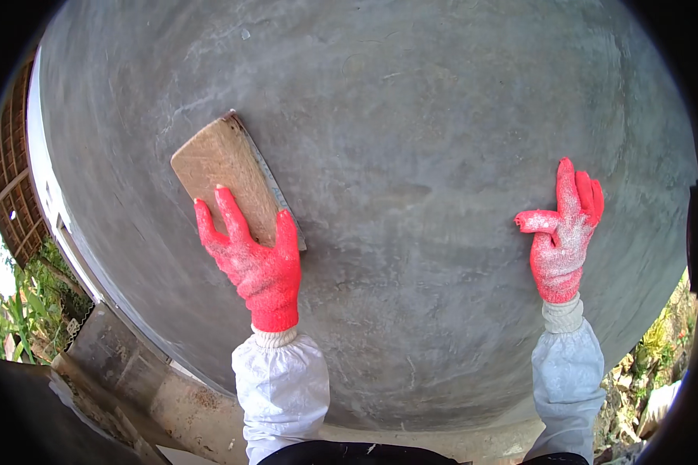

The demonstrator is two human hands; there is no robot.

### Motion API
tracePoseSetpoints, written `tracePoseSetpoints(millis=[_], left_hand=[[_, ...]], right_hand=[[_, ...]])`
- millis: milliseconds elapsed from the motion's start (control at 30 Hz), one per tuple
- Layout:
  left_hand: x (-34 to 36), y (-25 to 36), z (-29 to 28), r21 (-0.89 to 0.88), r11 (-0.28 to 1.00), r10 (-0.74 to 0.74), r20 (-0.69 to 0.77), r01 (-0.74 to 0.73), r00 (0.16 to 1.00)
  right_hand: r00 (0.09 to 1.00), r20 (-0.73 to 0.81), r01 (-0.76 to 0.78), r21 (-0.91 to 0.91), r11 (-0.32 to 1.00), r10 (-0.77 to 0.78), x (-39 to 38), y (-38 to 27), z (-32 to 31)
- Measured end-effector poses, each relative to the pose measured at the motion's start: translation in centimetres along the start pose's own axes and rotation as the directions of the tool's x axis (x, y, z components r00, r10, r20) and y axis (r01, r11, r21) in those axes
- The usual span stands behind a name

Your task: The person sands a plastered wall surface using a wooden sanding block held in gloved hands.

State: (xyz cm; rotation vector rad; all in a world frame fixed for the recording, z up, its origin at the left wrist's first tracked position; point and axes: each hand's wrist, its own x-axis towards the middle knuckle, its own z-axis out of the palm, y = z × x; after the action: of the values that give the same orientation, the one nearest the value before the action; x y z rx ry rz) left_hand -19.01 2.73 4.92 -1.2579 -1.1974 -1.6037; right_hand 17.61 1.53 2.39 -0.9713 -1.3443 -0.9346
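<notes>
My left hand (250, 267), in a red glove with whitish dust, grips a brown wooden block (219, 161) with rounded corners. A thin grey metal strip (261, 167) runs along the block's right edge, and the block is tilted with its top toward the right. It lies up against a grey plastered wall (411, 232); whether its whole underside touches cannot be seen. Well to the right, my right hand (563, 236), in a matching dusty glove, is at the wall with fingers stretched up and thumb pointing left. It holds nothing.
Below the wall is a concrete ledge or floor (202, 411). A white frame edge (46, 178) borders the wall at left, with a woven thatch-like roof (15, 209) and green plants (35, 310) beyond. Plants and rubble (651, 364) show at lower right.
</notes>
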Motion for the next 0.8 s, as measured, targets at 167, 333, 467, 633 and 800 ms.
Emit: tracePoseSetpoints(millis=[167, 333, 467, 633, 800], left_hand=[[-18.8, -2.1, -1.5, -0.026, 0.992, 0.129, 0.159, -0.126, 0.979], [-11.0, 1.2, -0.5, -0.015, 0.995, 0.1, 0.127, -0.099, 0.987], [-4.3, 4.8, 0.3, -0.006, 0.999, 0.044, 0.042, -0.044, 0.998], [-17.4, 4.9, -0.6, -0.097, 0.986, 0.15, 0.157, -0.136, 0.976], [-9.9, 8.3, 0.6, -0.099, 0.981, 0.176, 0.106, -0.165, 0.979]], right_hand=[[0.999, 0.041, -0.034, -0.021, 0.999, 0.035, 0.0, 0.6, -0.6], [1.0, 0.022, -0.021, 0.023, 1.0, 0.02, -1.2, -1.4, -1.3], [0.99, 0.038, -0.133, 0.03, 0.991, 0.132, -3.6, -0.7, -3.5], [0.977, 0.098, -0.197, 0.075, 0.978, 0.189, -8.2, -0.7, -6.4], [0.944, 0.161, -0.31, 0.148, 0.939, 0.287, -9.0, 0.7, -8.1]])
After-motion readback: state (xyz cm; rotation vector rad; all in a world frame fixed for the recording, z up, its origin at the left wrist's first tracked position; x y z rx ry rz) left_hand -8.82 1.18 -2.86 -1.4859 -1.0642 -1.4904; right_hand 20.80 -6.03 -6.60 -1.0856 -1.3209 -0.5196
